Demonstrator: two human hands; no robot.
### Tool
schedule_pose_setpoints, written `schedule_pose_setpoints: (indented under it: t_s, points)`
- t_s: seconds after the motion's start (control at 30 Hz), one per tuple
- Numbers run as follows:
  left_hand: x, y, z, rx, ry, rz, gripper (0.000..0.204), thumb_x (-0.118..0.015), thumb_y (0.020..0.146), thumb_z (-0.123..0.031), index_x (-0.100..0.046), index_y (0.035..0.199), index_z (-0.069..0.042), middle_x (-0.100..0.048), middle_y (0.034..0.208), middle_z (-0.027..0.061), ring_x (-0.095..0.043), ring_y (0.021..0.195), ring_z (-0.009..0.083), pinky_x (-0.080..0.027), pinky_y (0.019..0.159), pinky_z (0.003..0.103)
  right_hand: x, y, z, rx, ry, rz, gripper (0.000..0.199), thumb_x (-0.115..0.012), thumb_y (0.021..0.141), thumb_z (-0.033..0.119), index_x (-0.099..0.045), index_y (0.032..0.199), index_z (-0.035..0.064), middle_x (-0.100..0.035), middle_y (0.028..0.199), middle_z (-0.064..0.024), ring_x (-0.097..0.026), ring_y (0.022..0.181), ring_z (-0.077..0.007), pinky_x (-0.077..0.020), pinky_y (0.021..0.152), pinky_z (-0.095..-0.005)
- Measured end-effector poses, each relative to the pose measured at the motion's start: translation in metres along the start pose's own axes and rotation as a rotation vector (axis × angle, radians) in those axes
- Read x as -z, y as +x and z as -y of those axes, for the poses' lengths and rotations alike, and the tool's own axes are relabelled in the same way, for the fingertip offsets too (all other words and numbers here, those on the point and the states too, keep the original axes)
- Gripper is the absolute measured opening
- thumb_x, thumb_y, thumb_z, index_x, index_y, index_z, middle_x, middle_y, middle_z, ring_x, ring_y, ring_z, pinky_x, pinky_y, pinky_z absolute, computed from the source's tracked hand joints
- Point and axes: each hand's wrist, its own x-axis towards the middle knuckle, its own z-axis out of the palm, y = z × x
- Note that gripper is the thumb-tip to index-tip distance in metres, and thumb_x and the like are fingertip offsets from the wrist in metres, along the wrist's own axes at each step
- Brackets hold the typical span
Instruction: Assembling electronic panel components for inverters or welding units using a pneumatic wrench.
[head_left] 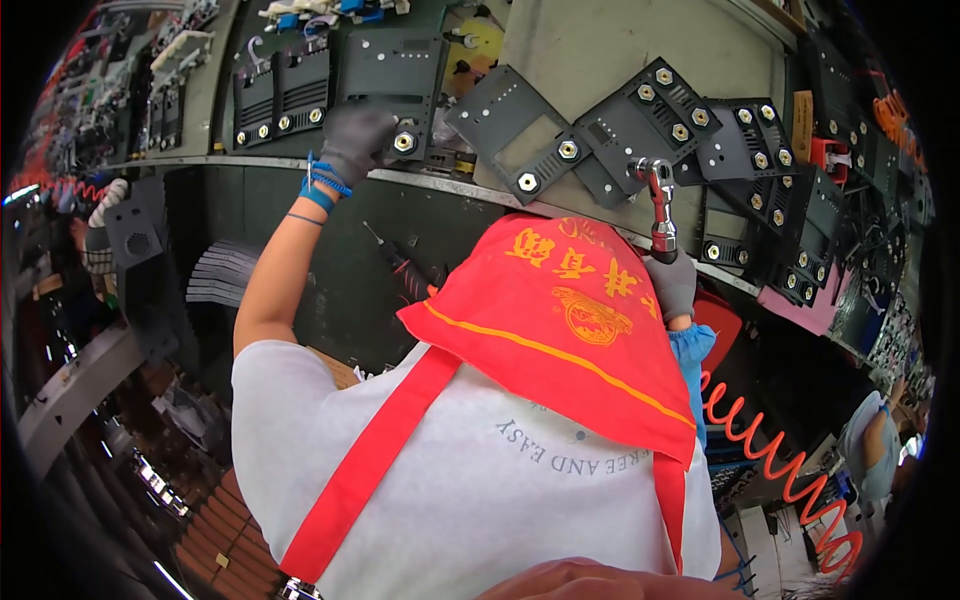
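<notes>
My left hand (358, 142), in a grey glove, is at the lower part of a black metal plate (392, 72), right beside a brass hex fitting (404, 142) on that plate. Motion blurs its fingers, so their grip cannot be made out. In my right hand (674, 283), also gloved in grey, is a shiny ratchet wrench (662, 205) with a red band. Its head points away from me, over several overlapping black plates (625, 125) with brass fittings. One more plate (515, 125) lies between my two hands.
Slotted black plates (285, 95) stand left of my left hand. More plates (805, 230) crowd the right side. An orange coiled hose (770, 450) runs down at the right. A screwdriver-like tool (403, 268) hangs below the bench edge (440, 180). Another person's sleeve (872, 440) shows far right.
</notes>
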Motion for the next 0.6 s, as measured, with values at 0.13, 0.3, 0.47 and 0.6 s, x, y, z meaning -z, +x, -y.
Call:
schedule_pose_setpoints:
  t_s: [0.13, 0.3, 0.47, 0.6]
  points:
    - [-0.041, -0.015, 0.015, 0.060, -0.004, 0.057, 0.072, -0.082, 0.058, -0.033, -0.054, 0.123, -0.021, -0.053, 0.104, 0.0059, -0.053, 0.103, 0.0264, -0.036, 0.094, 0.040, -0.007, -0.002, -0.002, 0.013, -0.095, 0.015, 0.034, -0.069, 0.067, 0.029, -0.064, 0.090, 0.0042, -0.066, 0.082, -0.0161, -0.063, 0.075, -0.0316, -0.0482, 0.069, -0.0372]
    - [-0.034, -0.021, 0.001, 0.132, -0.175, 0.037, 0.077, -0.080, 0.062, -0.038, -0.048, 0.131, -0.023, -0.051, 0.115, 0.0130, -0.048, 0.112, 0.0321, -0.036, 0.097, 0.045, -0.008, -0.013, -0.002, 0.010, -0.108, 0.047, 0.036, -0.069, 0.067, 0.030, -0.064, 0.093, 0.0053, -0.066, 0.082, -0.0157, -0.064, 0.075, -0.0306, -0.0483, 0.069, -0.0369]
    - [-0.023, -0.016, -0.050, 0.067, 0.042, -0.229, 0.062, -0.073, 0.071, -0.044, -0.053, 0.124, -0.015, -0.055, 0.111, 0.0152, -0.053, 0.107, 0.0323, -0.041, 0.091, 0.041, -0.010, -0.020, -0.013, -0.002, -0.070, 0.033, 0.035, -0.069, 0.068, 0.029, -0.064, 0.094, 0.0054, -0.066, 0.081, -0.0149, -0.064, 0.074, -0.0284, -0.0483, 0.069, -0.0359]
    - [-0.071, -0.002, -0.140, 0.863, -1.257, 0.180, 0.049, -0.060, 0.086, -0.041, -0.051, 0.107, 0.002, -0.062, 0.083, 0.0189, -0.063, 0.076, 0.0310, -0.051, 0.070, 0.038, -0.014, -0.026, -0.016, 0.035, 0.023, 0.030, 0.033, -0.069, 0.068, 0.025, -0.064, 0.093, 0.0047, -0.066, 0.079, -0.0137, -0.064, 0.072, -0.0274, -0.0484, 0.068, -0.0350]
